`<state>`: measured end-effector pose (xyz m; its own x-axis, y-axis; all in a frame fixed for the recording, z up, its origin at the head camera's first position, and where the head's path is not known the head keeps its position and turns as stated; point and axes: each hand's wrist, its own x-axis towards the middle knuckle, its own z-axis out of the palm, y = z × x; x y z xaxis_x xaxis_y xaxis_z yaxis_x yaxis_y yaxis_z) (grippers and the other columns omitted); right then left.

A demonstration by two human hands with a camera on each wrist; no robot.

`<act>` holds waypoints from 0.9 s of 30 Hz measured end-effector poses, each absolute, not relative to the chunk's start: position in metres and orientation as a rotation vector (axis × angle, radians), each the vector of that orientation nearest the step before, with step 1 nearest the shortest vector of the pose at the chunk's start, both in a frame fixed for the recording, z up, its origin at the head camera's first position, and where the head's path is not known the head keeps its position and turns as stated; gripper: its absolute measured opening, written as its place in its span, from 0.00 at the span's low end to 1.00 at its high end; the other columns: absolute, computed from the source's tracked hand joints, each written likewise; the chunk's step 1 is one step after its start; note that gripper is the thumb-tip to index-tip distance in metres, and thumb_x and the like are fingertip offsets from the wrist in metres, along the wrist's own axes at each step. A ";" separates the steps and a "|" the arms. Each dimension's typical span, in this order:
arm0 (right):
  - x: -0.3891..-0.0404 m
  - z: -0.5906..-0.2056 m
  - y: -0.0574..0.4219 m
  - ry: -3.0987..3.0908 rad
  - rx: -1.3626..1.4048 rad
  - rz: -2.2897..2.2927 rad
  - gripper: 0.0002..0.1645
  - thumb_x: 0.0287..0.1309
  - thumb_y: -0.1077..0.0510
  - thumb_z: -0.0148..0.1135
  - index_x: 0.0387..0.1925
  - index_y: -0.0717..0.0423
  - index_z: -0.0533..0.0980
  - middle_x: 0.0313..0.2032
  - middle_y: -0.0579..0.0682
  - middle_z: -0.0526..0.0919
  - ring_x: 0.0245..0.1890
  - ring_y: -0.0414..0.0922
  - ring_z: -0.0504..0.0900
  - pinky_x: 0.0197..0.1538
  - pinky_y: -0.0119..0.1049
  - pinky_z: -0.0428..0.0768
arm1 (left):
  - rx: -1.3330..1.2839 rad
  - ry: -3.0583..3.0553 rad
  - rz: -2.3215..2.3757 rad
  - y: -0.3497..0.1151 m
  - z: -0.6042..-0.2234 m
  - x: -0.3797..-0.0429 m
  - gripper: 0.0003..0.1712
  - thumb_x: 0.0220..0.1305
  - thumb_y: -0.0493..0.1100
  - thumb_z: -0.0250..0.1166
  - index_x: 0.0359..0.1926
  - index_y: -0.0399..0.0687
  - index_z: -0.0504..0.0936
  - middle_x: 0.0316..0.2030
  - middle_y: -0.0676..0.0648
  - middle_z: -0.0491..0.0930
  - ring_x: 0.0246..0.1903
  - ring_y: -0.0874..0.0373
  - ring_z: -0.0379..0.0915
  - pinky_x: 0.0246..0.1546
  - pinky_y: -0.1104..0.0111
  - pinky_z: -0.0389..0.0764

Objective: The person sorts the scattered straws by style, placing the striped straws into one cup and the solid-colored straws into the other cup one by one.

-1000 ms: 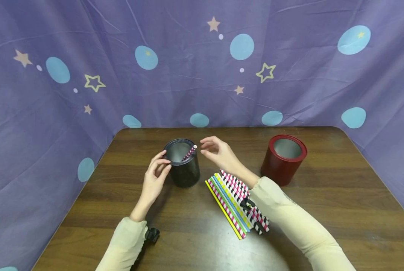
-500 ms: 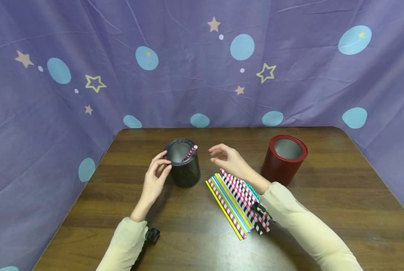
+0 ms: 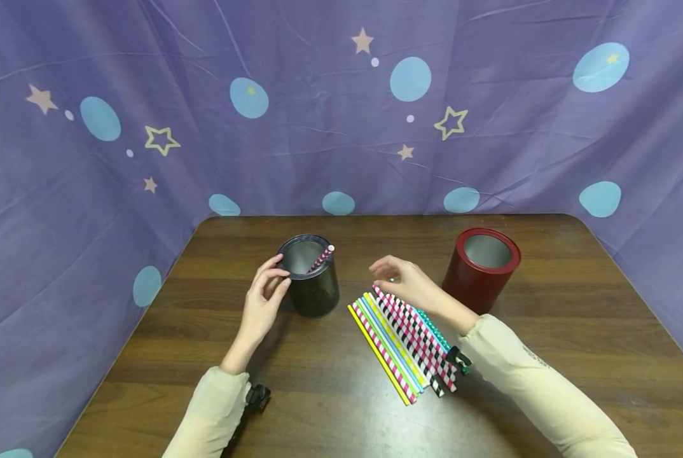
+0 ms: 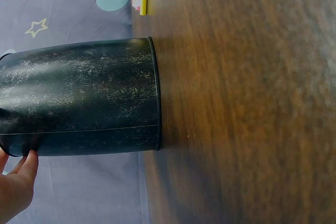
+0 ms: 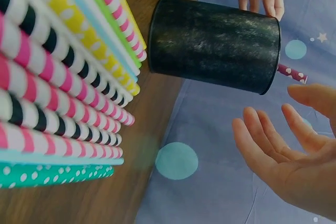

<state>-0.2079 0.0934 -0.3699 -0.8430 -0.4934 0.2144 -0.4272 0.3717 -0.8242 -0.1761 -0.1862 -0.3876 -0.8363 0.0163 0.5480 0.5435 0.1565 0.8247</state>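
Observation:
My left hand holds the rim of a black metal can, its fingers on the rim and the thumb against the outer wall. The can stands upright. A dark pink straw with pale spots leans inside it, its end poking above the rim; the right wrist view shows that end too. My right hand hovers over the far ends of a spread of paper straws, fingers loosely bent and holding nothing. These straws are yellow, green, blue, striped pink, striped black and dotted teal.
A red metal can stands upright to the right, behind my right forearm. Everything rests on a brown wooden table. A purple curtain with stars and blue spots hangs behind the table's far edge.
My right hand has moved away from the black can, rightward and nearer to me, over the straws' far ends. The left hand stays at the can's rim.

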 end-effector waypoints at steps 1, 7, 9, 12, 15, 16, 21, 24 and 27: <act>-0.207 -0.370 0.096 2.538 -0.844 -1.489 0.15 0.53 0.62 0.58 0.45 0.59 0.72 0.41 0.56 0.78 0.44 0.49 0.76 0.47 0.44 0.75 | -0.532 -2.029 -1.722 -0.186 -0.388 -0.176 0.08 0.55 0.22 0.53 0.37 0.21 0.69 0.55 0.28 0.61 0.58 0.40 0.56 0.56 0.73 0.64; -0.204 -0.375 0.109 2.522 -0.822 -1.443 0.16 0.55 0.60 0.57 0.46 0.59 0.72 0.43 0.56 0.77 0.43 0.48 0.76 0.46 0.43 0.76 | -0.531 -2.027 -1.720 -0.186 -0.388 -0.176 0.08 0.55 0.22 0.53 0.38 0.21 0.69 0.55 0.28 0.61 0.58 0.40 0.56 0.56 0.72 0.64; -0.202 -0.377 0.113 2.531 -0.834 -1.420 0.15 0.55 0.61 0.56 0.46 0.60 0.72 0.42 0.55 0.77 0.43 0.48 0.76 0.46 0.43 0.76 | -0.527 -2.029 -1.720 -0.186 -0.388 -0.176 0.08 0.55 0.23 0.53 0.38 0.21 0.69 0.55 0.28 0.61 0.58 0.41 0.56 0.56 0.72 0.64; -0.200 -0.380 0.119 2.546 -0.846 -1.388 0.15 0.55 0.62 0.55 0.45 0.61 0.72 0.42 0.55 0.78 0.42 0.48 0.76 0.46 0.44 0.76 | -0.522 -2.031 -1.724 -0.186 -0.388 -0.176 0.08 0.56 0.23 0.53 0.38 0.21 0.69 0.56 0.29 0.61 0.58 0.41 0.56 0.56 0.72 0.63; -0.198 -0.383 0.124 2.549 -0.833 -1.366 0.15 0.55 0.63 0.55 0.46 0.62 0.72 0.43 0.56 0.78 0.42 0.49 0.76 0.46 0.43 0.76 | -0.521 -2.029 -1.728 -0.186 -0.388 -0.176 0.08 0.55 0.23 0.53 0.38 0.21 0.69 0.56 0.29 0.61 0.58 0.41 0.55 0.57 0.72 0.63; -0.198 -0.384 0.126 2.547 -0.825 -1.359 0.15 0.55 0.63 0.55 0.46 0.62 0.71 0.43 0.57 0.77 0.42 0.49 0.76 0.45 0.43 0.77 | -0.522 -2.028 -1.729 -0.186 -0.389 -0.176 0.08 0.55 0.23 0.53 0.38 0.21 0.69 0.56 0.29 0.61 0.58 0.42 0.55 0.57 0.72 0.63; -0.196 -0.390 0.135 2.565 -0.794 -1.315 0.16 0.55 0.63 0.55 0.46 0.63 0.72 0.44 0.59 0.77 0.42 0.49 0.76 0.44 0.42 0.77 | -0.526 -2.025 -1.729 -0.186 -0.389 -0.177 0.08 0.55 0.22 0.53 0.38 0.21 0.69 0.56 0.29 0.60 0.59 0.43 0.55 0.57 0.72 0.63; -0.195 -0.393 0.139 2.576 -0.802 -1.288 0.15 0.54 0.64 0.55 0.45 0.64 0.72 0.43 0.59 0.77 0.40 0.47 0.76 0.43 0.40 0.77 | -0.529 -2.024 -1.728 -0.186 -0.390 -0.177 0.08 0.56 0.23 0.53 0.38 0.21 0.69 0.56 0.29 0.60 0.59 0.43 0.55 0.57 0.71 0.62; -0.195 -0.396 0.143 2.568 -0.811 -1.271 0.15 0.54 0.65 0.55 0.45 0.65 0.72 0.42 0.59 0.77 0.39 0.46 0.76 0.41 0.38 0.77 | -0.528 -2.027 -1.725 -0.186 -0.390 -0.177 0.08 0.56 0.23 0.53 0.38 0.21 0.69 0.56 0.30 0.60 0.59 0.43 0.55 0.58 0.70 0.62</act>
